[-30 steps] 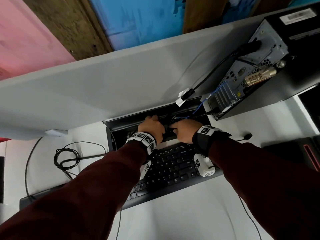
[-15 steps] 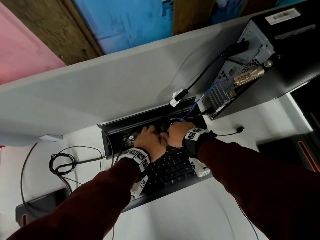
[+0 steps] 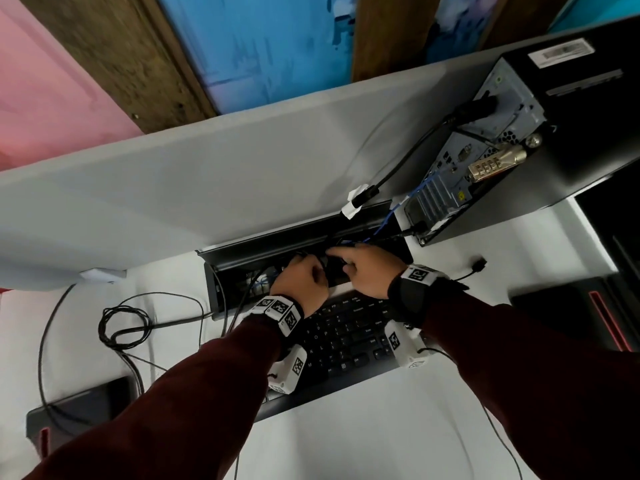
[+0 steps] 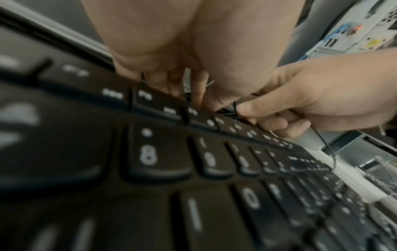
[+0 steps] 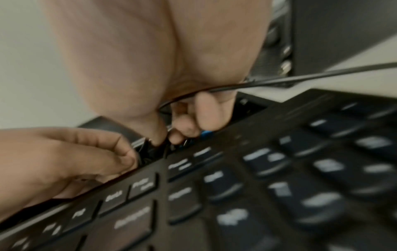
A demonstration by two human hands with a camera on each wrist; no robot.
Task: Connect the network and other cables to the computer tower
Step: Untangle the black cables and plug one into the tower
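Note:
The black computer tower (image 3: 575,109) lies at the far right with its rear panel (image 3: 485,150) facing me. A blue network cable (image 3: 417,192) and a thick black power cable (image 3: 412,150) run from it into the open cable tray (image 3: 263,251) behind the keyboard (image 3: 346,341). Both hands reach into that tray. My right hand (image 3: 363,268) pinches a thin black cable (image 5: 279,81) that trails right. My left hand (image 3: 304,278) curls its fingers (image 5: 120,152) down beside it round the same thin cable (image 4: 235,108). The tray's inside is mostly hidden.
A loose black plug (image 3: 479,263) lies on the white desk right of my hands. A coiled black cable (image 3: 121,327) sits at the left. Black devices stand at the left (image 3: 79,407) and right (image 3: 571,313). A grey partition (image 3: 207,185) backs the desk. A combination lock (image 3: 495,164) hangs on the tower.
Both hands have stayed in the tray behind the keyboard. The left hand has drawn back slightly toward the keys, and the right hand's fingers now reach further left.

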